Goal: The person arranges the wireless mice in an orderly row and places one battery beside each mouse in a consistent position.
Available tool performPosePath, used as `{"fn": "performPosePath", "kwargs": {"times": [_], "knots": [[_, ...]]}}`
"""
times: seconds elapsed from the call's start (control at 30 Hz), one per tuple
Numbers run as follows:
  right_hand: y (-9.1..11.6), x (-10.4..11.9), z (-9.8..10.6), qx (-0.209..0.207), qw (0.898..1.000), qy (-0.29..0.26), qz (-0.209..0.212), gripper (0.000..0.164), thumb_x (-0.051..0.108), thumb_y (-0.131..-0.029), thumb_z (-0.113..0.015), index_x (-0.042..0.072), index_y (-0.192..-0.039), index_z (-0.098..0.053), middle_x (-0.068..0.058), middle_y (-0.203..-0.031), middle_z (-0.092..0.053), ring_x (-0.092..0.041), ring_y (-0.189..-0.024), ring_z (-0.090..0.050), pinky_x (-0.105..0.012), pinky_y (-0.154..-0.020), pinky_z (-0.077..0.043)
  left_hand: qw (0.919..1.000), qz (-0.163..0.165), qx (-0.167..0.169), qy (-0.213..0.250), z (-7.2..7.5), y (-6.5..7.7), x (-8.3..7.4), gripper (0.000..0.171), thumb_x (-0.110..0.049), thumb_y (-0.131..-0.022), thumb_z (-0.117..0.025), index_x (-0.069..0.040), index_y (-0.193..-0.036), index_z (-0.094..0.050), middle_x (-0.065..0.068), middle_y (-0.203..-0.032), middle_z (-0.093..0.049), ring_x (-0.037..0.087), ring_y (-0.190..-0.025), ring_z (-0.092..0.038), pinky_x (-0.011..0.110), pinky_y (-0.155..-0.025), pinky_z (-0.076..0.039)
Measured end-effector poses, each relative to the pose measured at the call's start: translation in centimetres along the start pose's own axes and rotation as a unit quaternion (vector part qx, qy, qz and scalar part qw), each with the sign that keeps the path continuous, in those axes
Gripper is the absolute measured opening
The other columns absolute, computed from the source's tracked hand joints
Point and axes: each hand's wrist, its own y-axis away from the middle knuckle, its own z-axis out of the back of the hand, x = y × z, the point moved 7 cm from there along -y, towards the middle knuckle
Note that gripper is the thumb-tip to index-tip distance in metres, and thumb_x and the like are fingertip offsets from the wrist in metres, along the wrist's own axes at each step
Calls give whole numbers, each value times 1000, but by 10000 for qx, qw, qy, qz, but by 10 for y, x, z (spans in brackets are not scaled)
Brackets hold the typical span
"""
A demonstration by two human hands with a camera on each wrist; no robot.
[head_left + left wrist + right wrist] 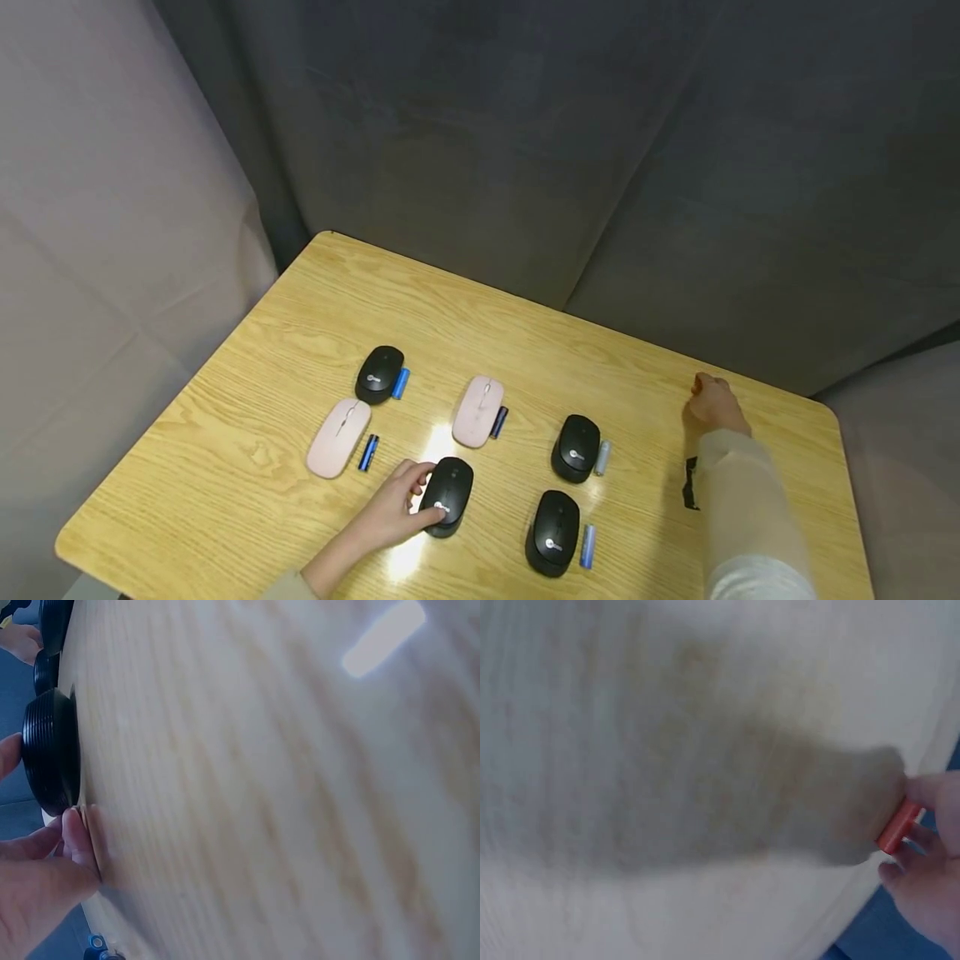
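My left hand (393,504) grips a black computer mouse (451,487) that rests on the table near its front. Its thumb lies on the mouse's rear and its fingers along the left side; the left wrist view shows the mouse's ribbed edge (46,742) between thumb and fingers. Far to the right, close to the table's back edge, is my right hand (720,406). Between thumb and fingers it pinches a small red cylinder (898,826), which looks like a battery. In the head view that cylinder is hidden by the hand.
Beside the other black mice (380,373), (576,447), (553,532) and the pink mice (339,437), (478,410) lie batteries (401,383), (368,452), (499,422), (603,457), (588,546). A black patch (689,483) marks the table next to the right forearm. Grey curtains (465,150) hang behind.
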Motion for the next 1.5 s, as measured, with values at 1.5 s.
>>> {"fn": "performPosePath", "kwargs": {"times": [1.5], "knots": [[67, 35, 18, -2538, 9609, -1041, 371, 34, 2, -91, -44, -11, -123, -47, -31, -102, -49, -40, -88, -51, -44, -67, -46, 9993, -305, -119, -161, -2, 3, 0, 60, -30, -73, -73, 1, -119, -53, -1, -85, -41, 11, -75, -41, 18, -58, -38]]}}
